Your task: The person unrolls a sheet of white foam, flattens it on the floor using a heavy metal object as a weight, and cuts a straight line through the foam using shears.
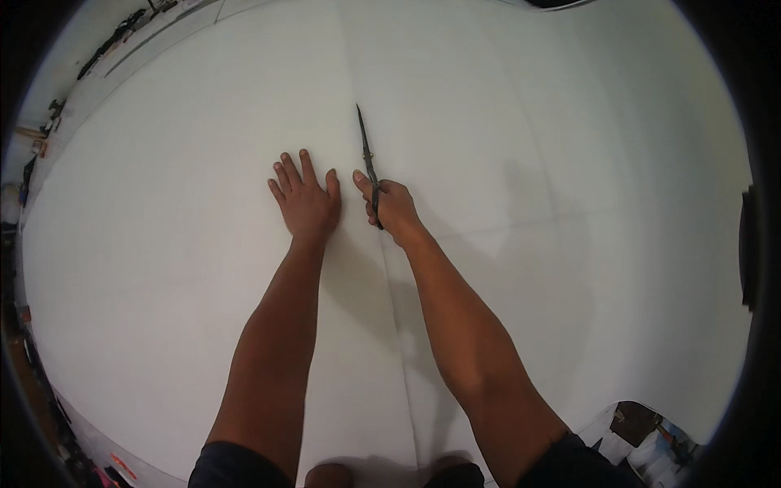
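A wide white sheet [163,244], which looks like cloth or paper, spreads under both of my hands. My left hand [307,199] lies flat on it with the fingers spread. Just to the right, my right hand [394,207] grips dark scissors [367,154] by their handles. The blades look closed and point away from me. A long line [399,325] runs down the sheet from near the scissors' handles toward my knees; whether it is a cut, an edge or a crease I cannot tell.
Faint fold lines [521,224] cross the sheet on the right. At the lower right, beyond the sheet's edge, are a brown object [635,421] and some white bundles [651,455]. Assorted small items line the far left rim. A dark object [747,248] stands at the right rim.
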Available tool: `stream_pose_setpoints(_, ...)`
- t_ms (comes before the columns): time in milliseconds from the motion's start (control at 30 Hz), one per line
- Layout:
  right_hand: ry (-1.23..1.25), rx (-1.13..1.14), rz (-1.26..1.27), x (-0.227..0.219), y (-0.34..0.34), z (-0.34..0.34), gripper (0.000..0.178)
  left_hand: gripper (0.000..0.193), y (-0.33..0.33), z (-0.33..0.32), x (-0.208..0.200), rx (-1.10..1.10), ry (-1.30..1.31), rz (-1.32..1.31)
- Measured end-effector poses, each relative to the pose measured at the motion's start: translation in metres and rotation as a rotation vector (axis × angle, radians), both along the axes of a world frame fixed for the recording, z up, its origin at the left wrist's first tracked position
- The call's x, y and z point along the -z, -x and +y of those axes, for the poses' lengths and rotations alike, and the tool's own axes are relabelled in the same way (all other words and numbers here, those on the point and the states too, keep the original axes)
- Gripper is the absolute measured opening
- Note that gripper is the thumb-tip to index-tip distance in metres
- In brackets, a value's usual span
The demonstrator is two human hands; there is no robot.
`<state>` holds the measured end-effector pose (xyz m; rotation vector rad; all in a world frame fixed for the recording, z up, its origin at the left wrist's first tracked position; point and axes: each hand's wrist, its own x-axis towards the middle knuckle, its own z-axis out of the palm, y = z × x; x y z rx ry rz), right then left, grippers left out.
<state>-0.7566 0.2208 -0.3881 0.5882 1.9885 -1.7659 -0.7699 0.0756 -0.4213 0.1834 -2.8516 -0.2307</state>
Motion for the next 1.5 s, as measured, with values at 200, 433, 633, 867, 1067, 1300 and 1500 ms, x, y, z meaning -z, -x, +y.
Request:
stream_pose_setpoints(200, -0.201, -0.020, 0.041, 0.018, -0.002, 0.012, 0.052, 0.063, 0.006, 0.024, 0.003, -0.003, -0.046, -0.159)
stream_pose_setpoints(433, -0.089, -0.055, -0.084, -0.027, 0.020, 0.011, 0.058, 0.064, 0.004, 0.022, -0.015, -0.037, -0.053, -0.215)
stream_pose_setpoints(633, 0.042, -0.018, -0.114, -0.008, 0.076, 0.013, 0.064, 0.065, 0.010, 0.027, -0.015, -0.047, -0.063, -0.305)
stream_pose_setpoints(867, 0.016, 0.039, 0.020, 0.003, 0.080, 0.012, 0.058, 0.068, -0.021, 0.029, -0.017, -0.033, -0.059, -0.357)
stream_pose_setpoints(1067, -0.109, -0.041, -0.022, -0.009, 0.114, 0.013, 0.058, 0.069, -0.020, 0.023, -0.019, -0.019, -0.075, -0.357)
stream_pose_setpoints(1300, 0.045, 0.041, -0.067, 0.003, 0.159, 0.010, 0.061, 0.070, -0.043, 0.025, -0.008, -0.015, -0.079, -0.388)
stream_pose_setpoints(1500, 0.022, -0.031, -0.101, 0.006, 0.197, 0.004, 0.062, 0.070, -0.039, 0.014, -0.007, -0.030, -0.106, -0.423)
